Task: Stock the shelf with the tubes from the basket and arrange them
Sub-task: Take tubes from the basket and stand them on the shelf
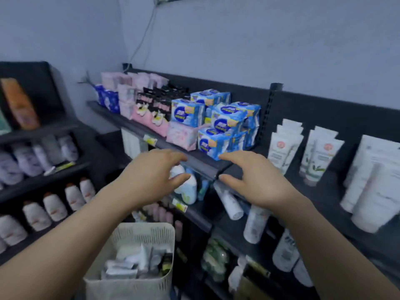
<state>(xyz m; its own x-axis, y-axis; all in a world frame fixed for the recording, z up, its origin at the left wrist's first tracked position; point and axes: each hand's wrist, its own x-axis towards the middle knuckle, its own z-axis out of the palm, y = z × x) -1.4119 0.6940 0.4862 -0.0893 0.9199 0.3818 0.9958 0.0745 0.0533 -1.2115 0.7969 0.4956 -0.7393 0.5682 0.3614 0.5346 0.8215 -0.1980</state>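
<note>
Two hands reach forward at chest height in front of black store shelving. The left hand [151, 174] has its fingers loosely curved and its thumb spread; its grip is wide and holds nothing. It hovers in front of a white-and-blue pack [188, 189] on a lower level, and whether the thumb touches that pack cannot be told. The right hand [257, 180] mirrors it just beside the front edge of the shelf [194, 158], its grip also wide and empty, fingertips pointing towards the left hand.

Below the left forearm stands a pale perforated basket [129, 284], and the tubes [129, 263] lie inside it in a loose heap, mostly white and grey. On the shelf above the hands sit blue packs [225, 124] stacked in two layers, with pink packs [149, 120] beside them to the left. In the section to the right, standing tubes [283, 148] in white are lined up in rows, cap down. White bottles [54, 207] fill the lower rows of the rack on the left. A thin cable [140, 40] runs down the wall behind.
</note>
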